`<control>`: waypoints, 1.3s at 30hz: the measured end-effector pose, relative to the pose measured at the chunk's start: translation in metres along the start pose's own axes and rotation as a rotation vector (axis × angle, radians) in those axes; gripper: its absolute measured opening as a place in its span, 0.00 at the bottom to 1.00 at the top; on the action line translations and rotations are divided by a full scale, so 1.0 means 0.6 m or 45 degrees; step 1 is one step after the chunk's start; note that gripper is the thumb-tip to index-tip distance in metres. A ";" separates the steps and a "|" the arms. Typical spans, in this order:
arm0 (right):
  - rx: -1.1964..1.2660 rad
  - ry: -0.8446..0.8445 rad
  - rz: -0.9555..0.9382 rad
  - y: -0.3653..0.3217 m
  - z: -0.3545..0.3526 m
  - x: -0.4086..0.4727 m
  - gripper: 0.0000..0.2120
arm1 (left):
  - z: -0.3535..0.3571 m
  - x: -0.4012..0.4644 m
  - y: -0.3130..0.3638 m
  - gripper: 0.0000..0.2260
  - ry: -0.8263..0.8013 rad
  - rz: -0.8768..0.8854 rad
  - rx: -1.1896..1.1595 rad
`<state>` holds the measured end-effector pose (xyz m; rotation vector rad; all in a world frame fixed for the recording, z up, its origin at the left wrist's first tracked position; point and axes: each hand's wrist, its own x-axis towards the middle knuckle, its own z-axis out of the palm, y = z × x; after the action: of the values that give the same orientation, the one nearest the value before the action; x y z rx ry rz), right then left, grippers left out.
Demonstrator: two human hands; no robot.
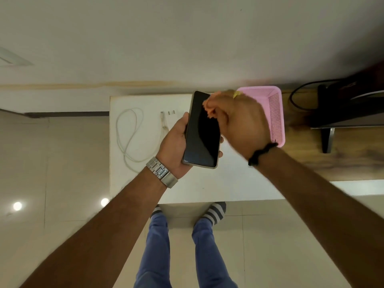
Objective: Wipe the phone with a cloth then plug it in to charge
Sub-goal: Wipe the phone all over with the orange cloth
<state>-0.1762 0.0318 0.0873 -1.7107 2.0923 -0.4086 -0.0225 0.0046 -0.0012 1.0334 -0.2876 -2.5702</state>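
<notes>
My left hand (173,142) grips a dark phone (202,129) from below, screen up and unlit, above the white table (141,183). An orange cloth (209,107) is bunched in my right hand (243,123), which presses it on the upper right part of the screen. Most of the cloth is hidden inside the fist. A white charging cable (129,134) lies looped on the table to the left, its plug end (162,117) near a white charger adapter (171,112) with two pins.
A pink plastic basket (274,113) stands behind my right hand at the table's far right. A dark monitor on a stand (342,113) with a black cable sits on a wooden surface to the right. The wall is just beyond the table.
</notes>
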 end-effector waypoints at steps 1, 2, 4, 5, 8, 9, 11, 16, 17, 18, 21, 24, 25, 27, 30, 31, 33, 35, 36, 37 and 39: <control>0.013 0.038 0.057 0.007 -0.005 0.016 0.14 | 0.002 0.001 0.000 0.27 -0.006 0.011 0.033; 0.026 0.071 0.080 0.005 -0.007 0.019 0.13 | 0.004 0.002 0.002 0.26 -0.008 0.025 0.031; 0.052 0.062 0.007 -0.014 0.001 -0.007 0.14 | 0.003 0.004 0.014 0.25 0.031 0.058 -0.039; 0.041 0.005 -0.063 -0.030 0.006 -0.036 0.15 | 0.001 0.005 0.019 0.25 0.058 0.073 -0.071; 0.003 -0.137 -0.159 -0.036 0.006 -0.079 0.10 | 0.003 0.003 0.021 0.26 0.065 0.054 -0.099; -0.012 -0.081 -0.134 -0.024 0.003 -0.061 0.10 | 0.005 0.003 0.016 0.26 0.043 0.057 -0.077; -0.025 0.054 -0.017 -0.002 -0.003 -0.016 0.11 | 0.008 0.004 0.007 0.25 0.013 0.062 0.007; 0.015 0.024 -0.039 -0.016 0.009 -0.041 0.15 | 0.013 0.012 0.026 0.23 0.079 0.109 -0.057; -0.004 -0.050 -0.076 -0.027 0.016 -0.070 0.11 | 0.011 0.014 0.030 0.25 0.082 0.110 -0.064; -0.007 -0.107 -0.109 -0.036 0.021 -0.094 0.09 | 0.010 0.013 0.031 0.26 0.084 0.105 -0.054; -0.004 -0.081 -0.179 -0.036 0.019 -0.076 0.09 | 0.020 0.009 0.011 0.25 0.120 0.070 -0.029; -0.023 0.052 -0.030 -0.016 0.006 0.007 0.13 | 0.032 0.008 -0.009 0.24 0.108 0.057 -0.064; 0.015 0.087 0.015 -0.015 0.005 0.020 0.14 | 0.035 0.007 -0.008 0.25 0.116 0.058 -0.062; 0.059 0.113 -0.004 -0.033 0.011 0.002 0.16 | 0.036 0.006 0.006 0.23 0.153 0.084 -0.102; 0.118 -0.012 -0.147 -0.065 0.023 -0.064 0.12 | 0.029 0.002 0.013 0.18 0.238 0.067 -0.091; 0.106 -0.008 -0.161 -0.058 0.023 -0.058 0.10 | 0.028 -0.001 0.007 0.18 0.229 0.069 -0.072; 0.091 0.071 -0.051 -0.033 0.019 -0.010 0.12 | 0.029 -0.004 -0.009 0.19 0.170 0.068 -0.031; 0.138 0.135 0.037 -0.018 0.016 0.026 0.14 | 0.035 -0.006 -0.012 0.23 0.155 0.048 0.012; 0.155 0.157 0.049 -0.024 0.019 0.027 0.14 | 0.036 -0.007 -0.007 0.23 0.154 0.054 -0.005; 0.149 0.162 0.028 -0.035 0.024 0.016 0.14 | 0.033 -0.006 -0.002 0.22 0.149 0.074 -0.035; 0.134 0.124 -0.063 -0.061 0.037 -0.027 0.13 | 0.028 -0.007 0.007 0.18 0.175 0.097 -0.060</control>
<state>-0.1314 0.0409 0.0871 -1.7156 2.0598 -0.6177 -0.0302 0.0035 0.0148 1.1529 -0.2248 -2.4134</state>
